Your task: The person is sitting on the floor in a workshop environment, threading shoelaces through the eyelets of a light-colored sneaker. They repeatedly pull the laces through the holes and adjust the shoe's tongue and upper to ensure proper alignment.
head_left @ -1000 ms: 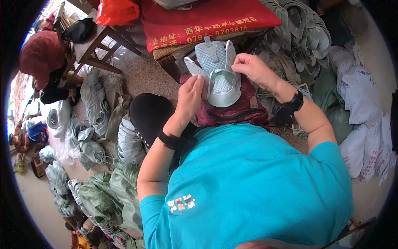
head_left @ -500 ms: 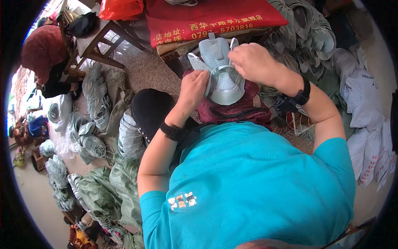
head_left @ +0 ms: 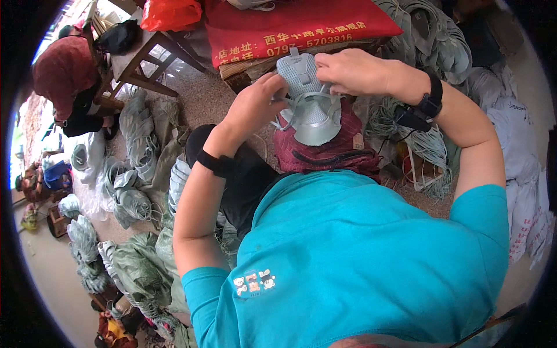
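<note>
A pale grey-green shoe upper [head_left: 313, 113] lies flat on a dark red cloth [head_left: 325, 148] over my lap. My left hand [head_left: 255, 107] pinches its left side near the lace area. My right hand [head_left: 354, 72] grips the top of the piece by the tongue, fingers curled over it. Both wrists carry black bands. My turquoise shirt [head_left: 360, 261] fills the lower part of the picture.
Bundles of the same grey-green uppers [head_left: 136, 168] are piled on the floor at my left and heaped at the right [head_left: 441, 46]. A red printed cloth [head_left: 290, 29] covers a low bench ahead. A person in a red top [head_left: 61, 69] sits at the far left beside a wooden stool [head_left: 145, 58].
Both hands have shifted up the shoe upper; my right hand now covers its top and the side flaps are folded in.
</note>
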Demonstrator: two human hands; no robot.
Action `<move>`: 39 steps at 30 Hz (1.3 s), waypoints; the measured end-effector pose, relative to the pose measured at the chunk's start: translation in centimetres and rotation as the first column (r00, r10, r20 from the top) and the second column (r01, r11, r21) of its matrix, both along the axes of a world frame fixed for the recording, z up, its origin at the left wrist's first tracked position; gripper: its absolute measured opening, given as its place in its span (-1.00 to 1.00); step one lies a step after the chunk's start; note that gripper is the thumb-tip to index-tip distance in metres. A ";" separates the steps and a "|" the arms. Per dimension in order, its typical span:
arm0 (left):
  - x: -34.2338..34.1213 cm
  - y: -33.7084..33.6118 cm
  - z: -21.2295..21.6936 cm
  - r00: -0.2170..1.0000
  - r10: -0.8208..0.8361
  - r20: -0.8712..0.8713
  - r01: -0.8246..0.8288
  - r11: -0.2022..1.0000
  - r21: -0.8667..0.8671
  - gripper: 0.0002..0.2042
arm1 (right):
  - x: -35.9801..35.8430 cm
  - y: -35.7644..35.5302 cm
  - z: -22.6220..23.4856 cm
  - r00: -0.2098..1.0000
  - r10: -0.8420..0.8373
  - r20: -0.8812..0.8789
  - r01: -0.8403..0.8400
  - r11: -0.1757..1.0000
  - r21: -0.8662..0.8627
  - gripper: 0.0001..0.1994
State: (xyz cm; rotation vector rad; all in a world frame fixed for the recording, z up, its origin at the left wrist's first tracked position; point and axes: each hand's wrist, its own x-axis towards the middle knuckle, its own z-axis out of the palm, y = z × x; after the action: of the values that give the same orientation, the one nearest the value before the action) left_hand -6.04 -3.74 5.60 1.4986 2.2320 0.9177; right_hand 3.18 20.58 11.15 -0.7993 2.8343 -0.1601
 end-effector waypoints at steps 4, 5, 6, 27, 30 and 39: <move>1.1 -0.3 -0.9 0.995 0.092 0.038 -0.094 0.995 0.043 -0.79 | 1.9 0.9 -2.4 0.989 -0.044 -0.144 0.038 0.998 -0.044 -0.77; 1.4 -0.1 -1.0 0.992 0.116 -0.040 -0.114 0.992 0.049 -0.81 | 2.1 0.9 -2.8 0.983 -0.063 -0.175 0.052 0.996 -0.066 -0.79; 1.7 0.1 -1.0 0.983 0.141 -0.118 -0.135 0.989 0.057 -0.82 | 2.2 0.7 -3.2 0.977 -0.121 -0.176 0.094 0.984 -0.153 -0.80; 4.9 1.8 3.8 0.810 0.294 0.508 -0.580 0.532 0.617 -0.78 | 2.3 -5.1 -1.5 0.898 -0.407 0.166 0.357 0.455 -0.816 -0.80; 4.4 1.8 7.7 0.900 0.339 0.274 -0.421 0.510 0.750 -0.77 | 2.2 -6.9 4.3 0.971 -0.229 0.063 0.154 0.406 -0.901 -0.79; 2.2 0.8 4.5 0.623 -0.170 0.764 -0.124 0.943 0.310 -0.80 | 1.4 -9.2 8.9 0.863 0.180 0.472 0.401 0.324 -0.857 -0.77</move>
State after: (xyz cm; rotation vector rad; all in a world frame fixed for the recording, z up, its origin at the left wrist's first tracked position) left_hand -3.79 -2.94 10.05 0.9120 1.4300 1.6254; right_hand 4.55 11.39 20.05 -0.5226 2.0161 -1.9148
